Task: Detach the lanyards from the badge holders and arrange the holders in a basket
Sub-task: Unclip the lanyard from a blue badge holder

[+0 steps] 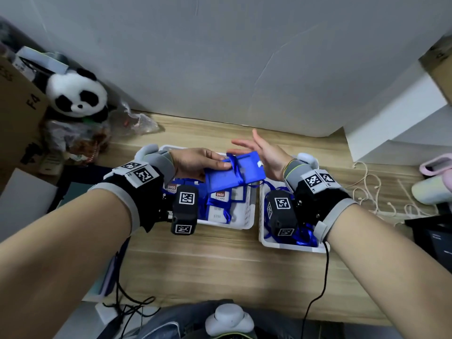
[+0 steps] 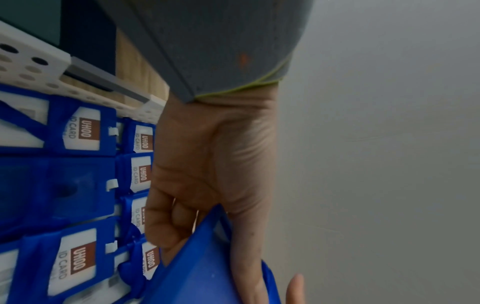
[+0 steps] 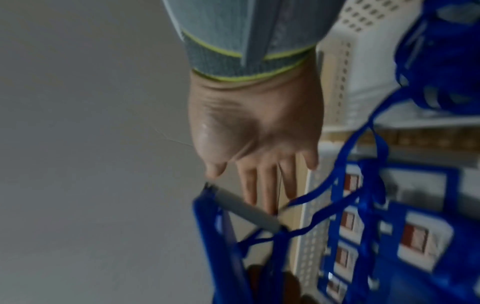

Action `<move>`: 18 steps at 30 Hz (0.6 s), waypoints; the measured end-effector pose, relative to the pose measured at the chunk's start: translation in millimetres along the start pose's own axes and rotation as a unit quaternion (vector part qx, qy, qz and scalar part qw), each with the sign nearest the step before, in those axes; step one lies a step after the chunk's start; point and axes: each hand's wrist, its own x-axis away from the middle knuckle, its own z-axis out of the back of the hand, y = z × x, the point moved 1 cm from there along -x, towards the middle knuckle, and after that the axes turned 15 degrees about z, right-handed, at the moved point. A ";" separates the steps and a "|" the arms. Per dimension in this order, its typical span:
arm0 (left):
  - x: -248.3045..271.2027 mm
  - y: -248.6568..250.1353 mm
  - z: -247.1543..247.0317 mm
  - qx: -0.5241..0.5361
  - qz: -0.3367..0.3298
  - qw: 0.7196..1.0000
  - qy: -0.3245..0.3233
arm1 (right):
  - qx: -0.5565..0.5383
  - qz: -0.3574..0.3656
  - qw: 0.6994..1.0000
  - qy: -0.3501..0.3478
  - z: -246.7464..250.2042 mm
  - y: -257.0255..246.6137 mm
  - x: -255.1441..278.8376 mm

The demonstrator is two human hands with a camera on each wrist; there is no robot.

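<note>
My left hand grips a blue badge holder by its left end, above the gap between two white baskets, thumb on top. A blue lanyard is wrapped around the holder's middle. My right hand hovers just right of the holder, fingers straight and spread, holding nothing. In the left wrist view the left hand's fingers curl under the holder. The right wrist view shows the right hand's straight fingers beside the holder, with the ribbon trailing off.
The left basket holds several blue badge holders with lanyards; the right basket holds loose blue lanyards. A plush panda and a cardboard box stand at the left. White cords and a pink bottle lie at the right.
</note>
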 end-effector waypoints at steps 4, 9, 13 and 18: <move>5.3 1.0 -1.5 -0.050 0.062 0.996 -0.036 | 0.112 -0.071 0.988 -0.076 -13.5 7.3 0.0; 5.8 -2.8 5.4 -0.147 0.135 0.968 0.151 | 0.316 -0.014 0.947 -0.054 -4.1 7.4 -2.7; -0.8 -5.8 15.7 -0.038 0.059 0.946 0.317 | 0.408 -0.081 0.909 -0.020 6.3 7.9 -3.3; 3.3 -3.0 11.3 0.030 0.015 0.981 0.188 | 0.334 0.081 0.937 0.064 1.7 4.3 -5.5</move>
